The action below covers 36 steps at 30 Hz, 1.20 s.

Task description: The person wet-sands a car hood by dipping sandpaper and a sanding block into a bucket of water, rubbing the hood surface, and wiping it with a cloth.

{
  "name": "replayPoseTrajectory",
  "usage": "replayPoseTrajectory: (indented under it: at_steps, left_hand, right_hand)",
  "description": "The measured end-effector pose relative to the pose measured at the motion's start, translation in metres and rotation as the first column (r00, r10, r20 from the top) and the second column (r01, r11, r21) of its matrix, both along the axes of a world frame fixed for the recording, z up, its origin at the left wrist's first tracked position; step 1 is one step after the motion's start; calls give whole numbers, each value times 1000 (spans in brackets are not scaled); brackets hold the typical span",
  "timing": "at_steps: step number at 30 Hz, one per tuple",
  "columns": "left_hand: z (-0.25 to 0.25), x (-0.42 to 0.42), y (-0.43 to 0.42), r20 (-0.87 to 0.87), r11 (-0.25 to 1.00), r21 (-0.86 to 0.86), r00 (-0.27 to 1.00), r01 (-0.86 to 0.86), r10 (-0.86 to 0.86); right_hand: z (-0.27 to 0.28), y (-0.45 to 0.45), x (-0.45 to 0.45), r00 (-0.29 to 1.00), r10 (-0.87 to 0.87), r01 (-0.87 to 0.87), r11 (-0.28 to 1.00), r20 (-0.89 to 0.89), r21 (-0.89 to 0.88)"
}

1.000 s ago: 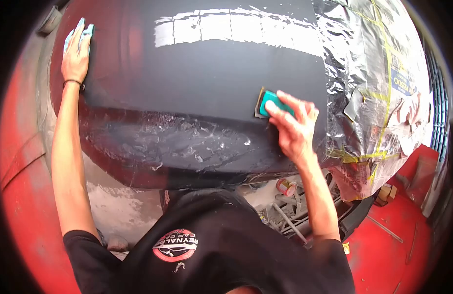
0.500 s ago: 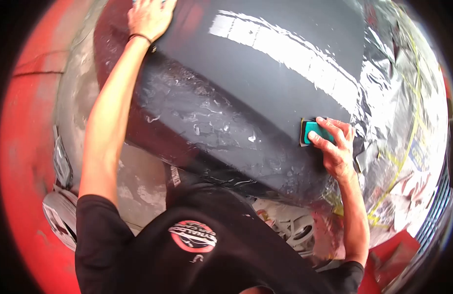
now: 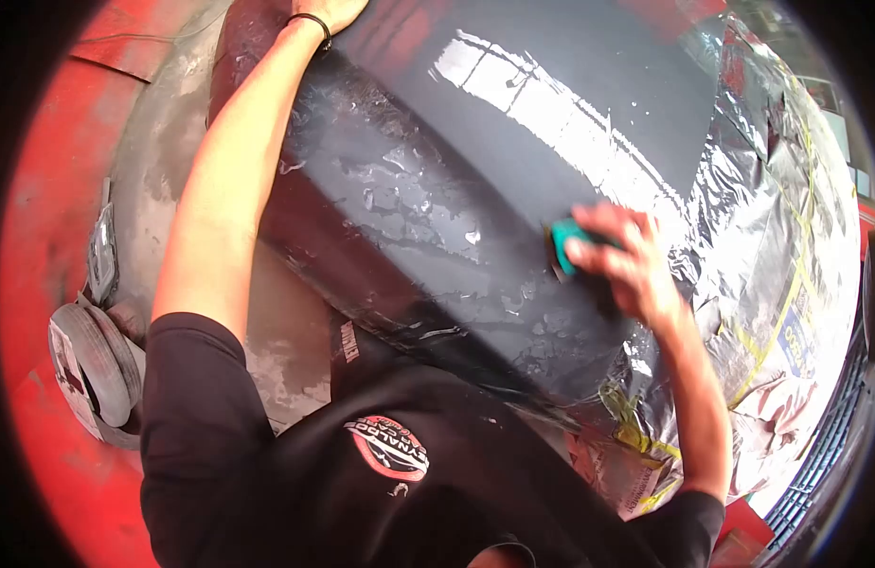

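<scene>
A teal sanding block [image 3: 564, 248] with dark sandpaper around it is gripped in my right hand [image 3: 622, 256], which is blurred by motion. The block presses on a dark grey, wet car body panel [image 3: 513, 189], near the edge where its upper face bends down. At the top of the view my left hand [image 3: 335, 11] lies against the far left part of the panel; its fingers are cut off by the frame. Streaks of water and pale slurry [image 3: 400, 194] spread over the lower face.
Silvery masking film [image 3: 759, 275] with yellow tape covers the right side, beside the panel. A grey roll-like object [image 3: 101, 369] stands on the floor at lower left. The floor [image 3: 49, 284] is red there, and a blue slatted grille [image 3: 816, 492] shows at lower right.
My right hand has moved the sanding block left and slightly up along the panel. The camera view has shifted, and my left hand now sits partly beyond the top edge.
</scene>
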<state>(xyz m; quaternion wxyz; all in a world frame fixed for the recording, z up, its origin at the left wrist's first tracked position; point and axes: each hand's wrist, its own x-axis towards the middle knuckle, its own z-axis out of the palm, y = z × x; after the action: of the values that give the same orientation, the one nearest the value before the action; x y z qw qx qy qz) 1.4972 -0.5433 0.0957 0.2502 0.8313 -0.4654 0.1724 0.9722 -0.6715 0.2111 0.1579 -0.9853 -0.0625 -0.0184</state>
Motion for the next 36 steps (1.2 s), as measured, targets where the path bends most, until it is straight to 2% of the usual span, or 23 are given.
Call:
replayPoseTrajectory:
  at_steps: [1,3,6,7,9,10,11,13,15,17,19,21,23,25,27,28,30,32,35,36]
  left_hand:
    - [8,-4,-1,-15,998,40,998,-56,56]
    - [9,-6,-1,-47,998,47,997,-52,54]
    - [-3,8,-5,-1,999,42,1000,-10,10]
    - [-7,12,-5,28,999,40,1000,12,-14]
    - [3,-1,-1,-74,1000,14,997,17,-16]
    - [8,-4,1,-123,1000,1,992,22,-22]
    - [-11,15,2,-37,992,-37,992,123,-124]
    - [6,-5,6,-114,999,0,992,45,-45]
    - [16,-12,10,-110,999,-8,993,41,-42]
    - [13,-11,4,-94,1000,1,995,25,-25]
    - [16,-12,-1,-40,999,42,999,-10,12]
    - [29,-21,2,-125,1000,13,992,11,-10]
    - [30,-20,6,-170,998,-13,984,54,-55]
    - [-2,8,6,-122,999,-11,991,53,-54]
    - [-55,53,3,-82,999,-36,996,39,-42]
    - [-59,58,3,-55,994,-64,995,85,-88]
    - [-58,61,3,-55,998,-36,997,59,-61]
    - [-59,57,3,-55,999,-18,998,41,-42]
    - [-62,61,0,-52,999,-20,998,38,-39]
    - [-59,65,-5,-54,997,-39,996,63,-65]
  right_hand:
    - [6,0,-26,998,-35,33,999,-44,-36]
    - [8,-3,-3,999,25,-29,995,-43,-96]
    - [8,-2,91,995,93,-97,988,-38,-122]
    - [2,-4,123,988,151,-146,981,26,-124]
    - [-11,-3,161,988,132,-120,983,82,-139]
    - [-17,3,160,986,104,-88,989,133,-119]
    - [-23,6,154,980,70,-52,994,187,-100]
    - [-14,17,112,989,-32,36,999,145,-28]
    - [-7,25,43,984,-151,154,988,100,-24]
    - [0,33,-17,968,-245,249,964,61,-88]
    - [1,27,-6,960,-244,261,957,136,-127]
    - [-7,-7,49,937,-295,332,920,188,-210]
    - [-18,-47,112,888,-357,420,885,289,-199]
    - [-30,-66,134,853,-386,454,881,351,-134]
    - [-26,-48,116,825,-418,487,867,379,-103]
    - [-22,-29,93,844,-438,499,852,310,-157]
    - [-10,24,31,850,-483,504,862,208,-58]
    - [-6,57,-17,841,-506,525,849,189,-65]
    - [-6,9,14,806,-556,590,781,202,-205]
    - [-15,-34,39,776,-555,624,746,298,-235]
